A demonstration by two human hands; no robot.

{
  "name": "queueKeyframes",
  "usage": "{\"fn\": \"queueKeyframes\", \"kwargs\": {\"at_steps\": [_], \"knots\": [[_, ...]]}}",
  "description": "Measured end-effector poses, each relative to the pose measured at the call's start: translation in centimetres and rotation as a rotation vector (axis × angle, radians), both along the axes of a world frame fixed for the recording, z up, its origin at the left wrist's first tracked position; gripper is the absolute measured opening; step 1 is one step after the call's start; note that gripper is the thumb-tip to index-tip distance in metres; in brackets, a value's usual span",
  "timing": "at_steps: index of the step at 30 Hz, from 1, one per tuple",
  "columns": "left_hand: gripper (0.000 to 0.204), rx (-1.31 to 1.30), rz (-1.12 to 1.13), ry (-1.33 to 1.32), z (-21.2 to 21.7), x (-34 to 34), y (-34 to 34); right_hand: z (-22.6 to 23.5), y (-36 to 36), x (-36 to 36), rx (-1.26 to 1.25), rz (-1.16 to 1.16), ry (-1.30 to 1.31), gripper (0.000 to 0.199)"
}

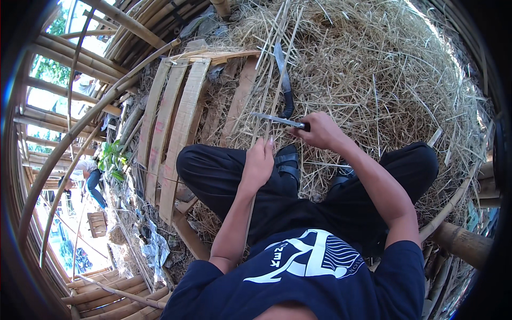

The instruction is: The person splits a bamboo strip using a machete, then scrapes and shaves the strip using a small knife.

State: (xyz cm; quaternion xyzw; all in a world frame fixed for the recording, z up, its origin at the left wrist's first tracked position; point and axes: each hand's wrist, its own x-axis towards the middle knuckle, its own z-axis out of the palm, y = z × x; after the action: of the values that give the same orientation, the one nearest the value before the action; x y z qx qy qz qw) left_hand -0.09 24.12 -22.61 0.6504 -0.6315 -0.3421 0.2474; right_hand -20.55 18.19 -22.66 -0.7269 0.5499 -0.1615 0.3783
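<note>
1. Knife (277,120) is sitting clamped in the right hand (320,130), blade poking out to its left.
2. Left hand (258,162) is closing around a thin bamboo strip (265,114) running up under the blade.
3. Straw pile (373,69) is lying beyond both grips.

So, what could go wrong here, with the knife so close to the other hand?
1. The right hand holds a knife whose blade points toward the left hand, which grips a thin bamboo strip. A slip might cut the fingers.
2. A second curved blade lies loose on the shavings just ahead of the sandalled feet; it could be stepped on.
</note>
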Motion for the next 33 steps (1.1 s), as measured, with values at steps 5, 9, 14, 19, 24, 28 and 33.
{"fn": "queueKeyframes", "kwargs": {"at_steps": [5, 9, 14, 19, 24, 28, 33], "knots": [[0.031, 0.009, 0.001, -0.021, -0.2, 0.0, -0.2, -0.7, -0.4, -0.5, 0.009, 0.124, 0.057, 0.050], [0.031, 0.015, 0.033, -0.017, 0.0, 0.4, -0.4, 0.0, 0.7, 0.1, -0.148, 0.211, -0.002, 0.041], [0.030, 0.017, 0.022, -0.107, 0.3, 0.2, -0.6, -0.4, 0.5, 0.1, -0.197, 0.218, 0.086, 0.040], [0.029, -0.083, 0.007, -0.209, -0.6, 0.0, -0.2, -2.0, 0.5, -0.1, -0.189, 0.231, 0.047, 0.039], [0.028, -0.032, -0.007, -0.267, -0.1, -0.6, 0.3, -2.6, 1.3, 0.5, -0.151, 0.258, -0.025, 0.038], [0.027, 0.022, -0.024, -0.382, -0.2, -0.7, 0.5, -3.6, 0.7, 0.7, -0.125, 0.242, 0.047, 0.042], [0.026, 0.041, -0.049, -0.381, -1.0, -0.3, 1.0, -4.4, 0.1, 0.4, -0.124, 0.295, 0.144, 0.036]]}}
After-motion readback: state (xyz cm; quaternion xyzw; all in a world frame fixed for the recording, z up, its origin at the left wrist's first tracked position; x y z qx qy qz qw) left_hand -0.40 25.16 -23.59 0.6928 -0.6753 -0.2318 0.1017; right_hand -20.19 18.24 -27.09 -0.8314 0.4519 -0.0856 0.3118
